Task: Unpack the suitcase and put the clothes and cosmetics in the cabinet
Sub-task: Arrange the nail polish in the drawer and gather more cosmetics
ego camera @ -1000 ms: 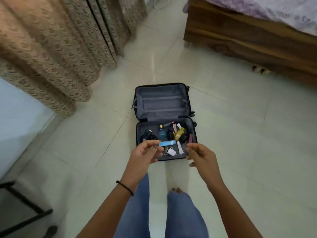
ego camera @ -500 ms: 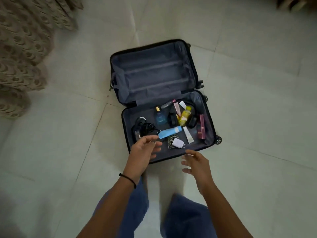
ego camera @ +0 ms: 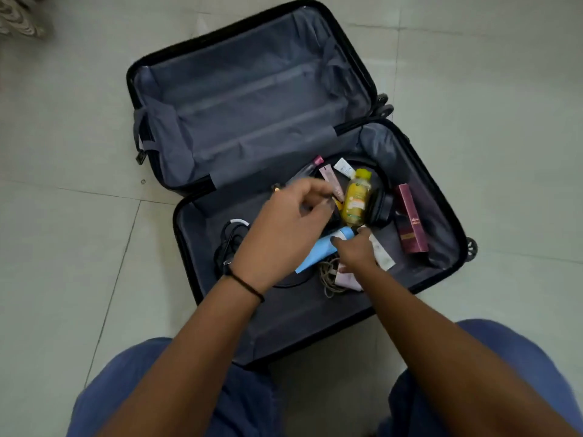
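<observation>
In the lower half of the open black hard-shell suitcase (ego camera: 252, 99), which lies flat on the pale tiled floor (ego camera: 79, 216), both hands are at work among the small items.

Progress: no clothes are visible in either half, and the grey-lined lid half holds nothing. The clothing part appears done, judging by that alone. The cosmetics are not yet out, and the cabinet is not in view.

Right hand (ego camera: 358, 252): its fingers (ego camera: 362, 236) and thumb are drawn in close around the cap end of the light-blue plastic tube (ego camera: 318, 250), pinching it. The tube lies in the case and is not yet lifted clear. Just below these fingers sit a tangle of beige cord (ego camera: 328, 275) and a small pale plug (ego camera: 347, 280).

Left hand (ego camera: 280, 231): its fingers (ego camera: 310, 192) are curled down over dark items. Whether they grip anything cannot be told, as the hand hides what is beneath. Just beyond these fingertips lies a slim pink tube (ego camera: 331, 178). Beside that, further right, is the small yellow plastic bottle (ego camera: 356, 197). A maroon cardboard box (ego camera: 410, 219) lies well to the right of both hands, and black cables (ego camera: 227, 244) sit by the left wrist.

Outstanding: every cosmetic item must be carried to the cabinet.
</observation>
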